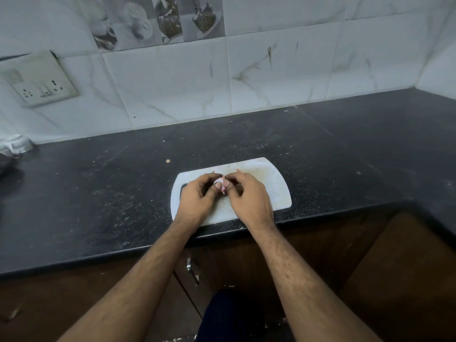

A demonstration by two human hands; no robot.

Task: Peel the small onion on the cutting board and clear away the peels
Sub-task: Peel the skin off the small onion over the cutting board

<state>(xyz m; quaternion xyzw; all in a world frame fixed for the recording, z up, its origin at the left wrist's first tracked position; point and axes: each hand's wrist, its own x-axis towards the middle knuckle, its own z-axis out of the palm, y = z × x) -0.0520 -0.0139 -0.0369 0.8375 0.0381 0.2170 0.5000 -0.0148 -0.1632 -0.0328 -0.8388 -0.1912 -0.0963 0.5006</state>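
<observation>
Head view: the onion (220, 183) was pinched between both hands just above the middle of the board (269, 183). The left hand (197, 197) closed round it from the left, thumb on top. The right hand (248, 195) closed on a strip of peel (223, 187) at its right side. Hands together, nearly touching.

Handling, judged: light, small, firm core; skin thin, papery, tears easily; bared flesh likely slick. Best held by the body with one hand, peel taken at a loose edge near the tip.

Looks: mostly hidden by fingers; a pale whitish patch showed, with a pink strip hanging down. Small pinkish scraps (239, 171) lay on the board just beyond the hands.
</observation>
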